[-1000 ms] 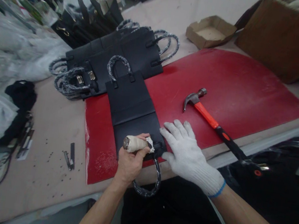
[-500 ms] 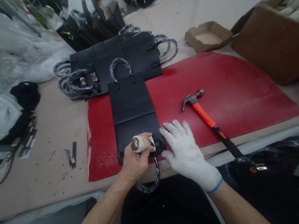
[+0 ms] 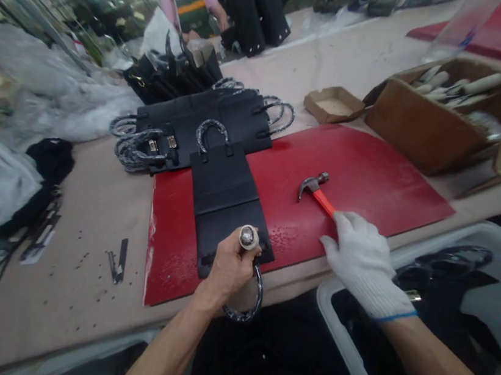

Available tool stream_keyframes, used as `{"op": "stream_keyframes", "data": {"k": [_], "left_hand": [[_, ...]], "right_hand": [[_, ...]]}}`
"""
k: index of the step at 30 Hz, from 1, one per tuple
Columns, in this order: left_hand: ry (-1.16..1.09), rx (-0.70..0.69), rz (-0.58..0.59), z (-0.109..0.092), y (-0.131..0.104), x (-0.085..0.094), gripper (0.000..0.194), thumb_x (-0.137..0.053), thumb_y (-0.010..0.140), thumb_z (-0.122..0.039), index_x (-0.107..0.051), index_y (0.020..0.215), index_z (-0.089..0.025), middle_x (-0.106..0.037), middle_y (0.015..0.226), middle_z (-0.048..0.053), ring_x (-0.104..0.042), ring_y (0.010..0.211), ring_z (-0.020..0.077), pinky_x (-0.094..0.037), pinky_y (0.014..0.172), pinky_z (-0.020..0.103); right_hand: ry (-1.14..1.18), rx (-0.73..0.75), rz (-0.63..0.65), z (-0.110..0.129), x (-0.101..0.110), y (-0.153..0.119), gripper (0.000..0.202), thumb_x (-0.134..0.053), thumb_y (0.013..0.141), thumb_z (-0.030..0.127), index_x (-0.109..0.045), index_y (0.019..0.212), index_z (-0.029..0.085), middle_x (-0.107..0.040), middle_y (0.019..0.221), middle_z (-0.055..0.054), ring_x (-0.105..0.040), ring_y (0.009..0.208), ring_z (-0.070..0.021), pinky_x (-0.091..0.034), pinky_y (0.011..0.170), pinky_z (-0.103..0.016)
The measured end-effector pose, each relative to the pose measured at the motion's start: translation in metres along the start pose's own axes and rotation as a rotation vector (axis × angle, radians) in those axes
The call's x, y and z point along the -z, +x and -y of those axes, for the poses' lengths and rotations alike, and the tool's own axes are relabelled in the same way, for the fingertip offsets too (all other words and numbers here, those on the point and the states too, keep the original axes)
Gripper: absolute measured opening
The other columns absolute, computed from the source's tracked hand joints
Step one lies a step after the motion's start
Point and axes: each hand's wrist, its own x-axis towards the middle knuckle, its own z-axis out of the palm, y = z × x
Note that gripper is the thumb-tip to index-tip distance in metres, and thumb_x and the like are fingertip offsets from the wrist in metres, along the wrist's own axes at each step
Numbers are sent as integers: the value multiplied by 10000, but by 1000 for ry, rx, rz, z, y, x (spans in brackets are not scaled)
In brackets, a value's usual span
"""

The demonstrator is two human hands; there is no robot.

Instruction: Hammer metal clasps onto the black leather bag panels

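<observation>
My bare left hand point(image 3: 228, 267) is closed around an upright hand punch point(image 3: 249, 238) wrapped in whitish tape; its lower end is hidden. It stands over the near end of a black bag panel point(image 3: 225, 187), which has a plastic-wrapped handle point(image 3: 213, 126) at its far end. Another wrapped handle point(image 3: 258, 296) hangs over the table edge below my left hand. My right hand point(image 3: 359, 254), in a white knit glove, lies over the grip of a claw hammer point(image 3: 322, 201), fingers curled across it and thumb apart. The hammer's head rests on the red mat point(image 3: 358, 171).
More black bag panels point(image 3: 209, 114) with wrapped handles lie behind. A small cardboard tray point(image 3: 334, 105) and a larger cardboard box point(image 3: 418, 126) of pale-handled tools stand at back right. A white bin point(image 3: 348, 360) is at my right. Another person point(image 3: 196, 5) is across the table.
My right hand has moved right, from beside the punch to the hammer's handle. My left hand stays on the punch, which is now seen more end-on. The view has tilted up.
</observation>
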Motion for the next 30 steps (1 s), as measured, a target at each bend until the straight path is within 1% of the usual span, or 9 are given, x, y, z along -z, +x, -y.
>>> {"op": "stream_keyframes", "data": {"k": [2,6,11,14,17,19,21,26,30], "left_hand": [[-26,2,-6,-1,0,-1,226,-646,863,-173,-699,1082,-187,-724,913,36,-689,815,191,-546,776,299],[-65,-6,-6,-1,2,-1,148,-631,858,-152,-696,987,-184,-706,852,23,-674,756,178,-535,735,286],[-65,-17,4,1,3,-1,116,-632,841,-134,-700,920,-185,-719,826,28,-681,753,187,-539,747,294],[-83,2,9,3,4,-2,128,-636,829,-129,-698,922,-191,-723,842,28,-680,772,189,-543,775,299],[-105,0,24,3,5,-3,142,-631,822,-122,-689,928,-195,-715,858,28,-667,767,184,-536,755,289],[-94,-13,29,1,5,-3,134,-625,819,-109,-675,908,-195,-694,836,21,-648,754,178,-520,736,280],[-76,-24,25,-2,5,-3,124,-619,815,-92,-655,877,-194,-672,812,13,-626,747,173,-500,729,274],[-69,-7,31,-9,5,-1,133,-605,810,-63,-626,840,-191,-662,797,3,-597,741,163,-439,711,268],[-63,-25,26,-12,6,1,138,-622,804,-49,-616,805,-187,-654,790,0,-591,753,165,-417,712,270]], "right_hand": [[-129,-65,135,-10,8,3,502,-442,986,332,-564,1395,67,-636,1172,-263,-639,1006,-425,-531,765,-524],[-84,-158,312,-14,14,7,521,-397,984,259,-517,1461,86,-619,1122,-256,-690,965,-427,-530,756,-526],[52,-231,288,-17,16,9,532,-423,921,183,-539,1415,24,-662,1104,-279,-732,872,-374,-541,756,-490],[187,-218,267,-17,33,9,425,-413,952,249,-619,1274,63,-692,842,-139,-708,745,-281,-544,689,-391],[527,-200,240,-2,67,2,424,-346,1029,441,-598,1215,155,-497,594,48,-539,484,-184,-459,488,-297],[906,-168,217,14,93,-6,418,-394,1023,541,-573,1181,197,-439,605,83,-460,437,-148,-418,440,-274],[1103,-77,208,29,115,-14,379,-472,1002,572,-582,1072,216,-489,654,63,-496,486,-140,-440,466,-273],[643,195,157,41,140,-26,341,-481,1003,492,-559,773,252,-619,666,-8,-599,589,-187,-458,552,-313],[555,261,47,43,154,-32,309,-476,1016,480,-580,808,277,-637,647,-5,-607,556,-199,-441,536,-324]]}}
